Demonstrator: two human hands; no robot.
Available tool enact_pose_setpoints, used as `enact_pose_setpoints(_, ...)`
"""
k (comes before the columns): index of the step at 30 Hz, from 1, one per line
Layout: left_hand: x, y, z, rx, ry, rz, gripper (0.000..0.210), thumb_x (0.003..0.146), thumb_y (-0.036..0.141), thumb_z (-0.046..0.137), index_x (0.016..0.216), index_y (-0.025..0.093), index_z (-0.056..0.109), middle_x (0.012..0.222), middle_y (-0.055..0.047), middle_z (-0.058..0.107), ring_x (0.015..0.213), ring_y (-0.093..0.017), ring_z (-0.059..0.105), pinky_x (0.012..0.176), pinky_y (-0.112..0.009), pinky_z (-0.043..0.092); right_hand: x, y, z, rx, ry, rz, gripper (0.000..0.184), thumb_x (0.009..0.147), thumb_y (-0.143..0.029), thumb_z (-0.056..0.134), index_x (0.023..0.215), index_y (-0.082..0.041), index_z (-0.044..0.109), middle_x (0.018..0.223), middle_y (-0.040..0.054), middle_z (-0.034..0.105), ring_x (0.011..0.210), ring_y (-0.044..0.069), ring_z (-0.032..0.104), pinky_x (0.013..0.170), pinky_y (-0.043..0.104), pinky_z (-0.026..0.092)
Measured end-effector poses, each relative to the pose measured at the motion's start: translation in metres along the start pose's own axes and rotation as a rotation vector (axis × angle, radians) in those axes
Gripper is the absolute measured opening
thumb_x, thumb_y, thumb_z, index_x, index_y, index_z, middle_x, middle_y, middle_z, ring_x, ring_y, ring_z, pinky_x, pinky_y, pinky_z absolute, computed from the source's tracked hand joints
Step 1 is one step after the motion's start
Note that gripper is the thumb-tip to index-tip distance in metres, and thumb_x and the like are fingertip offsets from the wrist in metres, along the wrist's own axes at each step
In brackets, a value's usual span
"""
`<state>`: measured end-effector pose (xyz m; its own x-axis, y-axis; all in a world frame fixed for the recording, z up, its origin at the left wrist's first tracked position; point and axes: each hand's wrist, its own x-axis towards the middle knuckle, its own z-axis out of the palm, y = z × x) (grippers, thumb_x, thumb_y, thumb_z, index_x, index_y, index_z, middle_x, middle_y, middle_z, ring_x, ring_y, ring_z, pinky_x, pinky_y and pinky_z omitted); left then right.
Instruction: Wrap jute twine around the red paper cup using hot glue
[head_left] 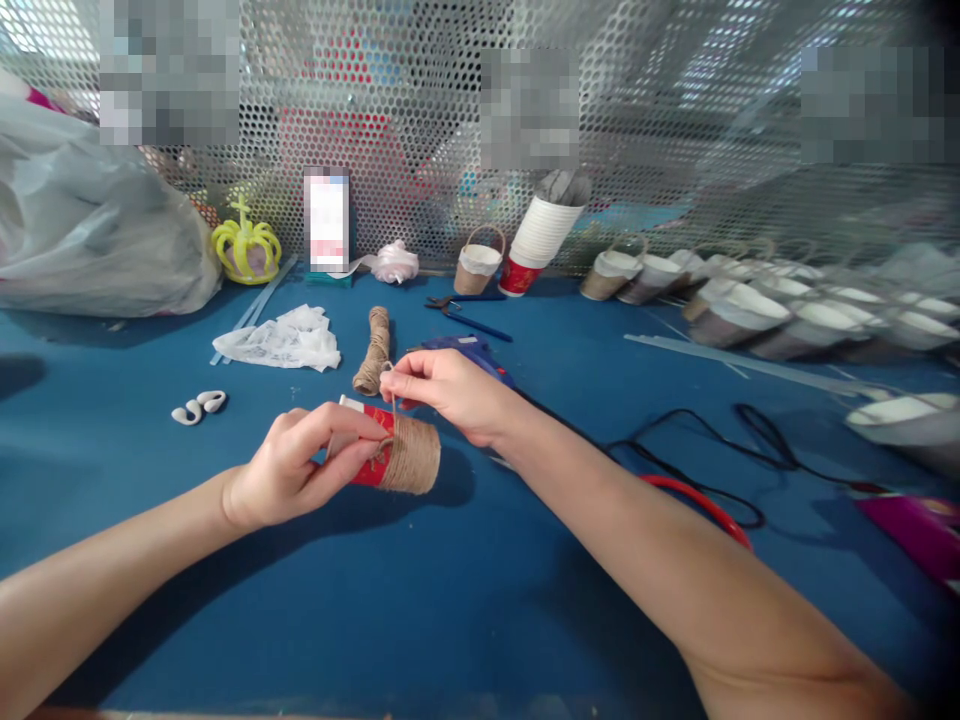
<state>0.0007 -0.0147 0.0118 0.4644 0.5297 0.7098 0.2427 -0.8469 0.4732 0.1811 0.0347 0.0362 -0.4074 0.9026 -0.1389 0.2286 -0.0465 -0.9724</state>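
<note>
My left hand (307, 460) grips a red paper cup (367, 472) lying on its side in the air, its base pointing right. Tan twine (414, 455) is wound in close rows round the base half of the cup; red shows on the rest. My right hand (442, 390) pinches a strand of the twine just above the cup, between thumb and forefinger. Behind the hands lies a skein of twine (373, 350). A blue glue gun (465, 347) is partly hidden behind my right hand.
Pliers (469, 310) lie behind the glue gun. A stack of white paper cups (546, 232) leans at the back, beside a small twine-covered basket (475, 270). Several similar baskets (750, 315) fill the right. White earbuds (199, 406), crumpled white material (285, 338) and a black cable (675, 430) lie about.
</note>
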Motion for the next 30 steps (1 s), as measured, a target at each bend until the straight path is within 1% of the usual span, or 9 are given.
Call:
enact_pose_setpoints(5, -0.0009, 0.0006, -0.0009, 0.065, 0.017, 0.051, 0.012, 0.084, 0.010, 0.050, 0.093, 0.017, 0.055, 0.051, 0.007, 0.054, 0.040, -0.005, 0.047, 0.042, -0.014, 0.041, -0.0027, -0.0013, 0.0028, 0.030, -0.027, 0.022, 0.019, 0.069, -0.029, 0.068, 0.059, -0.015, 0.059, 0.064, -0.0007, 0.060, 0.060, 0.009, 0.049, 0.062, 0.025, 0.038)
enact_pose_setpoints(10, -0.0033, 0.0000, -0.0012, 0.103, 0.010, 0.074, 0.015, 0.084, 0.010, 0.051, 0.095, 0.018, 0.055, 0.067, 0.001, 0.066, 0.047, -0.006, 0.056, 0.046, -0.015, 0.045, -0.0031, -0.0004, 0.0045, 0.048, -0.035, 0.067, 0.020, 0.067, -0.031, 0.070, 0.060, -0.015, 0.060, 0.065, 0.0000, 0.061, 0.063, 0.010, 0.051, 0.065, 0.026, 0.039)
enact_pose_setpoints(16, -0.0036, 0.0002, -0.0012, 0.118, 0.038, 0.083, 0.015, 0.083, 0.010, 0.051, 0.094, 0.018, 0.056, 0.067, 0.000, 0.067, 0.049, -0.007, 0.059, 0.048, -0.016, 0.047, -0.0030, -0.0008, 0.0053, 0.028, -0.037, 0.089, 0.022, 0.065, -0.034, 0.071, 0.060, -0.016, 0.059, 0.064, -0.0003, 0.060, 0.061, 0.011, 0.050, 0.063, 0.026, 0.039)
enact_pose_setpoints(20, -0.0038, -0.0008, -0.0011, 0.135, 0.041, 0.096, 0.015, 0.083, 0.010, 0.052, 0.095, 0.018, 0.055, 0.067, 0.001, 0.067, 0.048, -0.007, 0.058, 0.048, -0.016, 0.046, -0.0024, -0.0009, 0.0051, 0.019, -0.041, 0.091, 0.021, 0.066, -0.033, 0.070, 0.060, -0.016, 0.060, 0.064, 0.0000, 0.060, 0.061, 0.011, 0.050, 0.062, 0.026, 0.039)
enact_pose_setpoints(24, -0.0046, -0.0013, -0.0013, 0.139, 0.033, 0.086, 0.015, 0.083, 0.011, 0.052, 0.095, 0.019, 0.056, 0.065, 0.002, 0.067, 0.047, -0.007, 0.058, 0.047, -0.016, 0.047, -0.0020, -0.0020, 0.0015, 0.024, -0.037, 0.051, 0.019, 0.068, -0.029, 0.068, 0.058, -0.016, 0.059, 0.063, -0.0008, 0.060, 0.059, 0.009, 0.049, 0.061, 0.025, 0.038)
enact_pose_setpoints(27, -0.0053, -0.0013, -0.0012, 0.138, 0.039, 0.081, 0.015, 0.083, 0.011, 0.053, 0.095, 0.019, 0.057, 0.067, 0.002, 0.067, 0.048, -0.007, 0.059, 0.048, -0.016, 0.047, -0.0024, -0.0035, -0.0012, 0.005, -0.023, 0.016, 0.017, 0.071, -0.026, 0.066, 0.059, -0.016, 0.060, 0.064, -0.0001, 0.061, 0.061, 0.010, 0.051, 0.062, 0.025, 0.038)
enact_pose_setpoints(30, -0.0056, -0.0013, -0.0009, 0.125, 0.042, 0.088, 0.016, 0.083, 0.010, 0.052, 0.095, 0.019, 0.057, 0.067, 0.001, 0.068, 0.050, -0.007, 0.060, 0.049, -0.016, 0.048, -0.0030, -0.0039, -0.0009, 0.001, -0.024, 0.015, 0.017, 0.069, -0.027, 0.067, 0.059, -0.016, 0.060, 0.064, 0.0000, 0.061, 0.061, 0.010, 0.051, 0.062, 0.025, 0.038)
